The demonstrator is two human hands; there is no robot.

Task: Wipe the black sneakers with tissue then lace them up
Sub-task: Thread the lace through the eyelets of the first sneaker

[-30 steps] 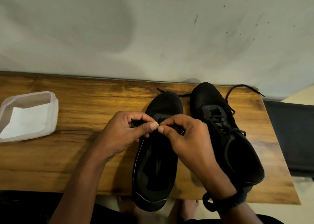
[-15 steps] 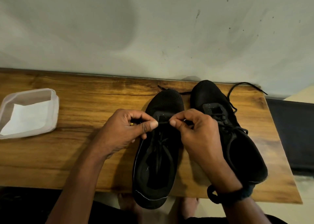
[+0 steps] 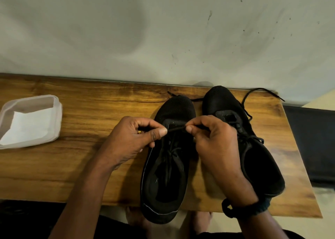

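In front of you is a pale grey wall [image 3: 163,30] with cloudy stains and small dark specks. The wooden surface [image 3: 81,166], brown with strong grain, meets this wall at its far edge. To its right you see a dark flat panel [image 3: 311,139] and, below it, pale floor [image 3: 328,211]. The light is dim and warm.

bare table [image 3: 101,111] between container [image 3: 56,119], sneakers [image 3: 174,111].

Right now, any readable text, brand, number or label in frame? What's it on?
No readable text anywhere.
Left sneaker tongue patch: dark, no lettering visible; lace crosses it.
Right sneaker tongue patch: same, nothing legible.
Plastic tub, tissue, wristband: blank.
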